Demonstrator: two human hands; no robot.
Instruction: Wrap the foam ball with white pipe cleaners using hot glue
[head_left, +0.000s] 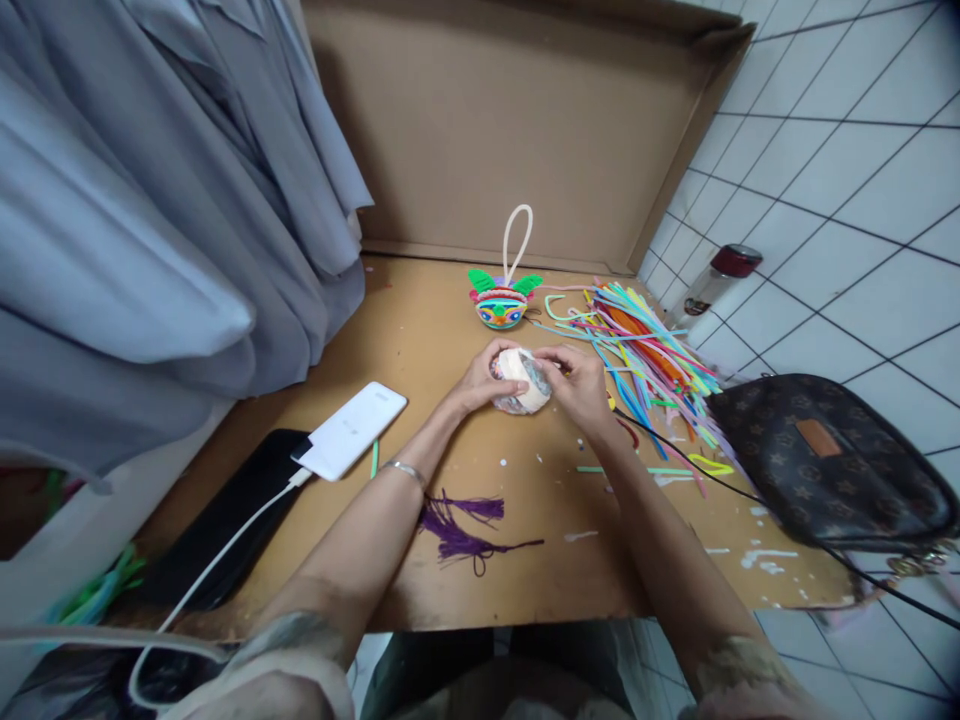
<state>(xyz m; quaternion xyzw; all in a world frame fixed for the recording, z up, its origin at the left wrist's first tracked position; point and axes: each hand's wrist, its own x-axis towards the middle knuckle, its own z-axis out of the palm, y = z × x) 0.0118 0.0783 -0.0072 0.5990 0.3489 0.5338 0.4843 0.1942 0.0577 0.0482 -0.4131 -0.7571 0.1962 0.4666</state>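
Observation:
My left hand (482, 378) is wrapped round the left side of a rounded white-and-grey piece (525, 378), its thumb lying across the front. At the piece's right edge my right hand (577, 380) has its fingers pinched together; what is between them, if anything, is too small to make out. Just beyond stands a colourful animal-head ornament (501, 308) with green ears and a white loop on top. Purple tassels (465, 530) lie on the table nearer to me, between my forearms.
A pile of coloured craft strips (649, 350) covers the right back of the wooden table (420, 320). At right are a brown patterned bag (832, 460) and a red-lidded bottle (720, 280). A white power bank (356, 430) with a cable lies left, over a black slab (232, 520). Grey cloth (247, 200) hangs left.

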